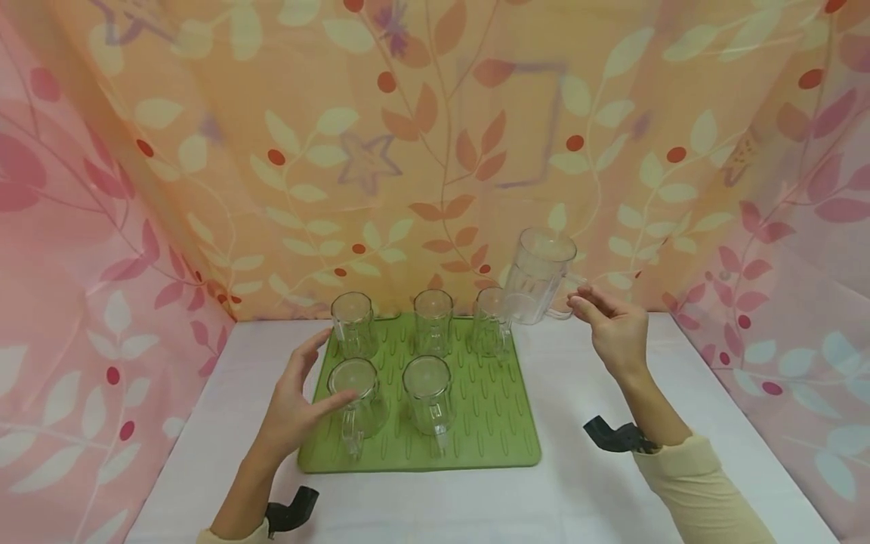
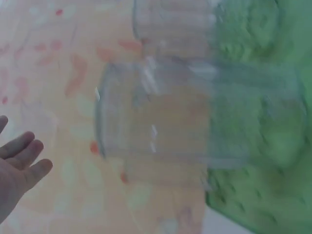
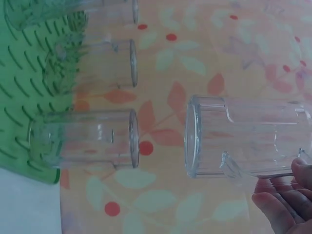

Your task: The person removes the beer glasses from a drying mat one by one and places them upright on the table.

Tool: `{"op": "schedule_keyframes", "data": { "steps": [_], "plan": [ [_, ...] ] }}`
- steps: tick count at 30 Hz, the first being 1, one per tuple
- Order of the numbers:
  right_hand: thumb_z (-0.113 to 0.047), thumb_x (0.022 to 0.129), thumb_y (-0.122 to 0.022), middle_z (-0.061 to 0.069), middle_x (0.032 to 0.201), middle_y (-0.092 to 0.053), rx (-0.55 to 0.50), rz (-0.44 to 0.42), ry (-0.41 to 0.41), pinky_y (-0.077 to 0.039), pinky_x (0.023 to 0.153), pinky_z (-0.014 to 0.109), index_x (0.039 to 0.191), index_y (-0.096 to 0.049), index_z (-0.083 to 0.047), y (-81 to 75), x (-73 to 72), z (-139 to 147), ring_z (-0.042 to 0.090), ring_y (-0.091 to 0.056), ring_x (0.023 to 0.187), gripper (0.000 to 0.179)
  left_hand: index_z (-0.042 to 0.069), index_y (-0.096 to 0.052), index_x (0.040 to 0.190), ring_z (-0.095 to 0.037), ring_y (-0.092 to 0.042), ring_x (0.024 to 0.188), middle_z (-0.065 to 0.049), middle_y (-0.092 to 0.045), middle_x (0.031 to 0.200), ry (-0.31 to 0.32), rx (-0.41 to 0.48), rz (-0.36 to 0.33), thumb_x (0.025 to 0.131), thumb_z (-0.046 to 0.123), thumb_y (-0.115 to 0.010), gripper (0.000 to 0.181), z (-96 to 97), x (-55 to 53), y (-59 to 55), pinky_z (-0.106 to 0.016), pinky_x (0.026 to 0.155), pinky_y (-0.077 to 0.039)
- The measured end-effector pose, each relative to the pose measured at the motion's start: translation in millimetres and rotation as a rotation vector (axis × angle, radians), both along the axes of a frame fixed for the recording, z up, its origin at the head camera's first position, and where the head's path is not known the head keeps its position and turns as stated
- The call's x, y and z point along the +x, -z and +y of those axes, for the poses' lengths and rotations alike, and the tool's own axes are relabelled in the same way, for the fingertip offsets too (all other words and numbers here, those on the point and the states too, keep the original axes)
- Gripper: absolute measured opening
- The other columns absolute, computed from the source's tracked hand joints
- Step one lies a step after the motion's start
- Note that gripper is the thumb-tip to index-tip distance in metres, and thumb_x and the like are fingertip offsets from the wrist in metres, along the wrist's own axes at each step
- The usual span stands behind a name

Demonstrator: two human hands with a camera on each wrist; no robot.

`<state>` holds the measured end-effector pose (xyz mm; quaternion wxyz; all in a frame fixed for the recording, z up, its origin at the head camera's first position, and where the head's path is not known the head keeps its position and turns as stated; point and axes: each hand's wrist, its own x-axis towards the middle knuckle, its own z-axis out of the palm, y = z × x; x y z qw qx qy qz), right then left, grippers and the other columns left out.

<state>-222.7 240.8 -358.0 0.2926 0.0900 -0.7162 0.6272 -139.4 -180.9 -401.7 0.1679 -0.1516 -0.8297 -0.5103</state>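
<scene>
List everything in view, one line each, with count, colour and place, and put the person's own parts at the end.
Back mugs: 3, clear, standing in a row at the mat's far edge
Front mugs: 2, clear, standing nearer the person, left and middle of the mat
Raised mug: 1, clear, tilted, held by its handle
Mat: 1, green, on the table
Table: 1, white, under the mat
Back cloth: 1, orange with leaves, behind the table
Side cloths: 2, pink with leaves, left and right
Wrist pieces: 2, black, one per wrist
Sleeves: 2, cream, on the forearms
Left hand: 1, beside the left-hand mugs
Right hand: 1, pinching the raised mug's handle
</scene>
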Motion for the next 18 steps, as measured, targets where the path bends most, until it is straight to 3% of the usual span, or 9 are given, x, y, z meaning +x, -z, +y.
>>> {"op": "schedule_keyframes", "data": {
  "steps": [4, 8, 15, 18],
  "plan": [
    [0.004, 0.083, -0.072, -0.018, 0.081, -0.073, 0.001, -0.008, 0.051, -0.057, 0.069, 0.015, 0.109, -0.066, 0.017, 2.8, -3.4, 8, -0.003, -0.071, 0.074, 0.029, 0.007, -0.031, 0.151, 0.017, -0.024, 0.135, -0.022, -0.033, 0.154, -0.004, 0.007, -0.007, 0.072, -0.002, -0.082, 0.094, -21.9, 2.4, 12.7, 0.002, 0.108, -0.02],
    [0.006, 0.082, -0.071, -0.018, 0.08, -0.073, -0.014, -0.005, 0.09, -0.056, 0.069, 0.013, 0.11, -0.067, 0.014, 6.3, -7.7, 13, -0.004, -0.07, 0.072, 0.029, 0.005, -0.028, 0.151, 0.02, -0.025, 0.133, -0.026, -0.032, 0.153, -0.02, -0.009, -0.025, 0.071, -0.003, -0.081, 0.097, -43.3, 3.9, 28.2, 0.003, 0.106, -0.021],
    [0.009, 0.082, -0.07, -0.018, 0.082, -0.074, -0.081, 0.007, 0.102, -0.056, 0.069, 0.013, 0.113, -0.065, 0.016, 20.1, -17.1, 20, -0.005, -0.07, 0.073, 0.032, 0.001, -0.024, 0.152, 0.012, -0.027, 0.138, -0.029, -0.03, 0.153, -0.028, -0.038, -0.11, 0.074, -0.002, -0.079, 0.096, -74.0, 3.6, 61.8, 0.006, 0.103, -0.02],
    [0.009, 0.082, -0.07, -0.021, 0.081, -0.073, -0.086, 0.003, 0.124, -0.056, 0.068, 0.012, 0.112, -0.065, 0.017, 28.5, -20.7, 23, -0.006, -0.07, 0.073, 0.031, 0.0, -0.023, 0.152, -0.011, -0.027, 0.146, -0.03, -0.029, 0.154, -0.022, -0.049, -0.188, 0.077, 0.001, -0.078, 0.093, -80.0, 2.9, 73.6, 0.007, 0.1, -0.02]
  ]
}}
